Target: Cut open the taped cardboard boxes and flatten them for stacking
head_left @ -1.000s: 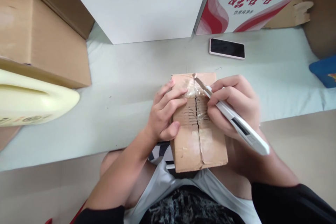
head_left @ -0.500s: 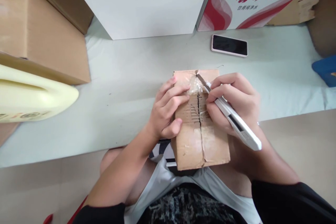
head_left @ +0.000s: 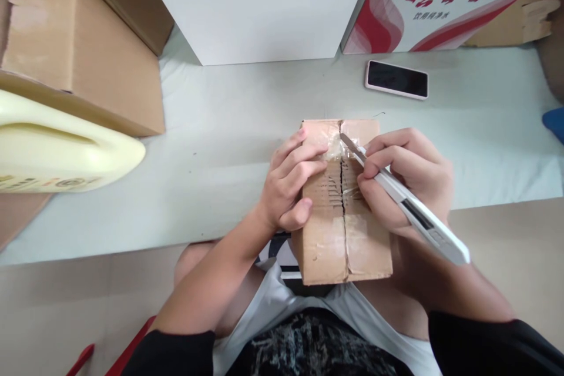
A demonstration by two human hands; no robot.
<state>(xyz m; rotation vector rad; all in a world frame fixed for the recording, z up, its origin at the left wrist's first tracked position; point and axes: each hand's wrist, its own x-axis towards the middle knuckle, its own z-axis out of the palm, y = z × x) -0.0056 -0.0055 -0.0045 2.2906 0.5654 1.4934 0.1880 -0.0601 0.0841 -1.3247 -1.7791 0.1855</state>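
Observation:
A small brown cardboard box point(head_left: 324, 252) lies in front of me, its near end reaching past the table edge over my lap. A dark slit runs along its middle seam, with clear tape over the far part. My left hand point(head_left: 294, 179) grips the box's left side, fingers spread over the top and thumb bent at the edge. In my right hand point(head_left: 408, 173) is a white utility knife point(head_left: 423, 214), pinched near its front. Its bare blade slants to the left, and the tip touches the taped seam near the far end.
A phone point(head_left: 396, 80) lies beyond the box to the right. Behind stand a large white box point(head_left: 264, 12) and a red-and-white carton point(head_left: 374, 17). At left are an open cardboard carton point(head_left: 114, 70) and a pale yellow jug point(head_left: 70, 147). Something blue point(head_left: 554, 123) sits at far right.
The knife tip has shifted a little toward me along the seam, away from the box's far edge. My left hand keeps its hold. The whole view has swung slightly left.

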